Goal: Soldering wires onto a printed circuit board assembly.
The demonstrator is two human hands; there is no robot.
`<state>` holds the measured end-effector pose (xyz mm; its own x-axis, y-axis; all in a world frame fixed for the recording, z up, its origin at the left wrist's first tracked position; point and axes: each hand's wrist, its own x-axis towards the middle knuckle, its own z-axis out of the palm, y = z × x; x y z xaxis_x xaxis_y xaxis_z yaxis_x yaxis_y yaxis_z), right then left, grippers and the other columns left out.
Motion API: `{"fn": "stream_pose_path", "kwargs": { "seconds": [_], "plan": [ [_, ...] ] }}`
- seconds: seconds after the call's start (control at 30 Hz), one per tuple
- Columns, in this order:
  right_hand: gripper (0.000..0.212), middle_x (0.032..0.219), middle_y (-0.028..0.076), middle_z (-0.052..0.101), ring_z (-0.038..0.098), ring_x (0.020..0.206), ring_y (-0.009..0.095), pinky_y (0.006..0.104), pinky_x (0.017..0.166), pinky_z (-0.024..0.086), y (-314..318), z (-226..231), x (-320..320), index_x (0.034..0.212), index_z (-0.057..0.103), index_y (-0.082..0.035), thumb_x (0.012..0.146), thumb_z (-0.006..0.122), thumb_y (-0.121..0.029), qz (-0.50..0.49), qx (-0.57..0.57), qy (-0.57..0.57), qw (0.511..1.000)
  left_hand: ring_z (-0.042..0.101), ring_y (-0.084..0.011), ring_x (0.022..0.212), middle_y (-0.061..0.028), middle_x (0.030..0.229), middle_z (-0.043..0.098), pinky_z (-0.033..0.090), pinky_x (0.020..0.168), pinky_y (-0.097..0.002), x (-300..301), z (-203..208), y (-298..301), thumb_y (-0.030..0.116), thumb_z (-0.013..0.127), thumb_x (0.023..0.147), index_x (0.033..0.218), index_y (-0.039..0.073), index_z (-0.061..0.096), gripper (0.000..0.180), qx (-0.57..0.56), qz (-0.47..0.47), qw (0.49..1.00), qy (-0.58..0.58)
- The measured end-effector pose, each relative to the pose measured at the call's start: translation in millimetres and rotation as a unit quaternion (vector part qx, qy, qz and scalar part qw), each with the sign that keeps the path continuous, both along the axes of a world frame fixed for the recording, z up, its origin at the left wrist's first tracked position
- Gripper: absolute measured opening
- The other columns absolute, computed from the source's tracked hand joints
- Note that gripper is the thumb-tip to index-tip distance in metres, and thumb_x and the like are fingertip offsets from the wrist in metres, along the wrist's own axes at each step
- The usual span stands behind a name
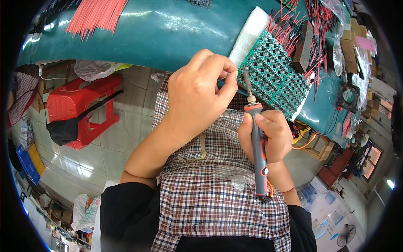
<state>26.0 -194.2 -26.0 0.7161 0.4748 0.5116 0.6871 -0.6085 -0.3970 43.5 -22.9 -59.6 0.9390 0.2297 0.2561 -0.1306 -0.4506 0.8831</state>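
My right hand (275, 136) is wrapped round the grey and red handle of a soldering iron (259, 164). Its metal tip points up and away, over the near left edge of a panel of small green circuit boards (273, 65). Close to that same edge, my left hand (193, 90) has thumb and forefinger pinched together; whatever is between them is too small to make out. Beneath the panel lies a white foam pad (252, 31), jutting out at its far left.
Red wires (289, 29) crowd round a dark block (303, 48) behind the panel, and a bundle of red wires (97, 17) lies far left on the green table (180, 38). A small fan (348, 96) stands at right. Left below is a red stool (84, 109).
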Motion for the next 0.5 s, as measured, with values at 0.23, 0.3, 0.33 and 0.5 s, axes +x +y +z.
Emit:
{"fn": "stream_pose_path", "kwargs": {
  "seconds": [0.23, 0.3, 0.33, 0.5],
  "plan": [
    [0.038, 0.074, 0.008, 0.059, 0.058, 0.056, 0.021, 0.0307, 0.046, 0.046, 1.0, 2.3, -0.5, 0.099, 0.056, -0.005, 0.073, 0.083, -0.001, -0.001, 0.005, 0.01, 1.0, 0.067, -0.0203, 0.063, -0.003, 0.079, 0.064, 0.051, 0.055, -0.0333, 0.8, -6.9, -0.8, 0.008, 0.075, 0.082, 0.085, 0.009, 0.067, 0.008, 0.005, -0.014, 1.0, -0.018],
    [0.038, 0.074, 0.008, 0.059, 0.058, 0.057, 0.021, 0.0307, 0.046, 0.046, 2.3, 2.1, 0.7, 0.099, 0.057, -0.005, 0.072, 0.083, -0.001, -0.002, 0.004, 0.011, 1.0, 0.066, -0.0202, 0.063, -0.0031, 0.079, 0.063, 0.051, 0.055, -0.0333, 0.6, -7.4, 0.4, 0.008, 0.075, 0.081, 0.085, 0.009, 0.067, 0.008, 0.009, -0.019, 1.0, -0.013],
    [0.038, 0.075, 0.008, 0.059, 0.058, 0.057, 0.021, 0.0307, 0.046, 0.046, 3.0, 1.8, 1.2, 0.099, 0.057, -0.005, 0.072, 0.084, -0.001, -0.003, 0.003, 0.011, 1.0, 0.066, -0.02, 0.064, -0.0032, 0.08, 0.063, 0.051, 0.056, -0.0332, 0.6, -7.4, 0.9, 0.008, 0.075, 0.081, 0.085, 0.009, 0.068, 0.008, 0.014, -0.023, 1.0, -0.008],
    [0.042, 0.077, 0.008, 0.059, 0.059, 0.059, 0.021, 0.0304, 0.047, 0.046, -1.2, 0.9, -0.3, 0.105, 0.057, -0.006, 0.074, 0.084, -0.001, 0.0, 0.017, 0.0, 1.0, 0.062, -0.0146, 0.059, -0.0038, 0.08, 0.064, 0.048, 0.051, -0.0277, -1.0, -1.8, 1.2, 0.003, 0.076, 0.079, 0.086, 0.006, 0.069, 0.01, -0.022, -0.013, 1.0, -0.016]
  ]
}}
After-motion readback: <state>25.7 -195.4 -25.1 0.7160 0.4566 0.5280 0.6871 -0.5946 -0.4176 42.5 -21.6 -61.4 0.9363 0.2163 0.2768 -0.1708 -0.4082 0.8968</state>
